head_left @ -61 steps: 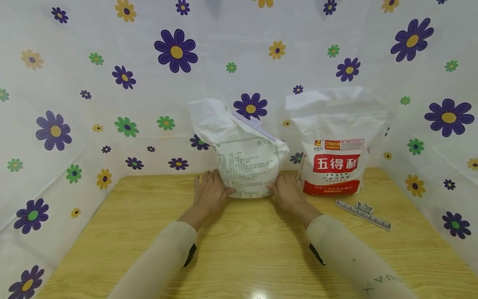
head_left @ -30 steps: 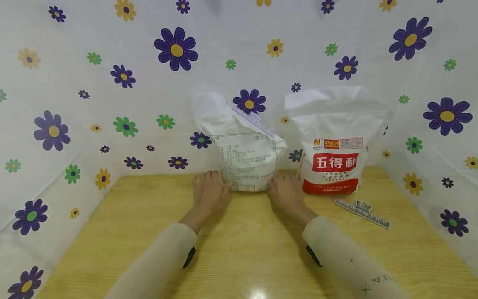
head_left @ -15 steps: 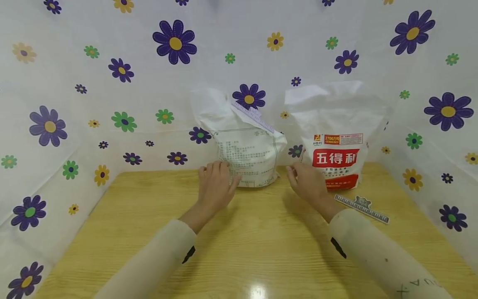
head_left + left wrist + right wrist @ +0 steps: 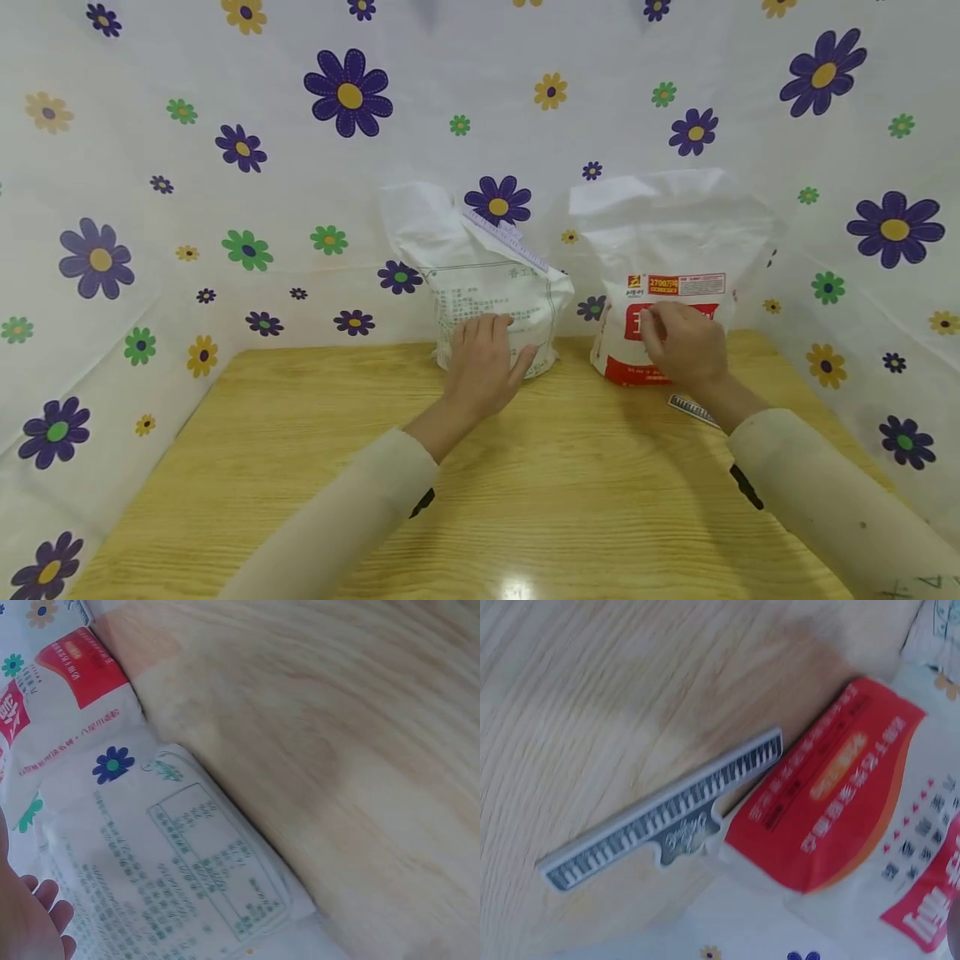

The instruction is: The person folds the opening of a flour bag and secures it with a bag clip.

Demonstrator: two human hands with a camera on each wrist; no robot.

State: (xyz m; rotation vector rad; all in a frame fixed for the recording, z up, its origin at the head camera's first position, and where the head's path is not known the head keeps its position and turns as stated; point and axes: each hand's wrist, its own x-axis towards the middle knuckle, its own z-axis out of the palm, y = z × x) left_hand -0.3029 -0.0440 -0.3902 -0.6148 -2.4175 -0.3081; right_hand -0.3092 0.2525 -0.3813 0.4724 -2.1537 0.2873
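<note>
My left hand [image 4: 483, 367] is in front of a white bag [image 4: 498, 292] with small green print, fingers relaxed and holding nothing. The bag stands upright, its top folded over at a slant with a lilac bar-shaped bag clip [image 4: 510, 240] along the fold. My right hand [image 4: 686, 346], fingers loosely bent and holding nothing, overlaps the red label of a white flour bag [image 4: 675, 225] in the head view. A grey piano-key patterned bag clip [image 4: 667, 810] lies on the table beside that flour bag; the right hand and wrist hide part of it in the head view.
Both bags stand side by side at the back of the wooden table [image 4: 315, 467], with a narrow gap between them. White cloth [image 4: 420, 75] printed with purple, yellow and green flowers hangs behind and at both sides.
Both hands have left the lower sides of the green-print bag. The right hand has moved right and up before the flour bag; the left has shifted right across the green-print bag's front.
</note>
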